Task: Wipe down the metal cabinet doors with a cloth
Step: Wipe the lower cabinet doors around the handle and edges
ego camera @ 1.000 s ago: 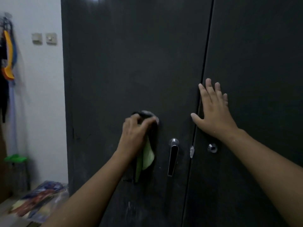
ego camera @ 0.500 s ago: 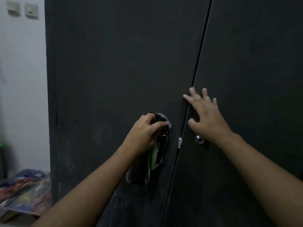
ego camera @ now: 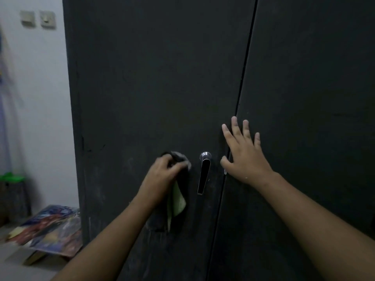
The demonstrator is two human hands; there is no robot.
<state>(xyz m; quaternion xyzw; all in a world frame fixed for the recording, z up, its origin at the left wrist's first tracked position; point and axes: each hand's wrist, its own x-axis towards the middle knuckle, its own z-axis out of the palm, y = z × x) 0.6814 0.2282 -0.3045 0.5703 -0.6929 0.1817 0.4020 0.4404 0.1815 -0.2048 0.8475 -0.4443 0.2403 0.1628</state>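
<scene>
The cloth (ego camera: 177,201) is gripped in the left hand (ego camera: 162,177) against the left door (ego camera: 152,88). The handle (ego camera: 204,175), long axis 12-to-6, lies at 3 o'clock, just beside the fingers (ego camera: 178,166). The right hand (ego camera: 245,157) is laid flat, outstretched, on the right door (ego camera: 304,98).

**A:** What does the person look like in this view?

**B:** Only two bare arms show, cut off by the lower edge of the view. The left forearm (ego camera: 117,240) and right forearm (ego camera: 304,218) are uncovered right to the wrist. Each looks broad near the camera and narrower toward the wrist (the wide-angle lens exaggerates this).

**A:** And the hands?

**B:** The left hand (ego camera: 162,175) and right hand (ego camera: 245,157) are bare too. On the right one, four fingers (ego camera: 235,128) and the thumb (ego camera: 224,162) show, nails faintly visible. A tiny pale speck (ego camera: 246,177) sits by its wrist. Dim light and slight blur hide finer detail.
</scene>
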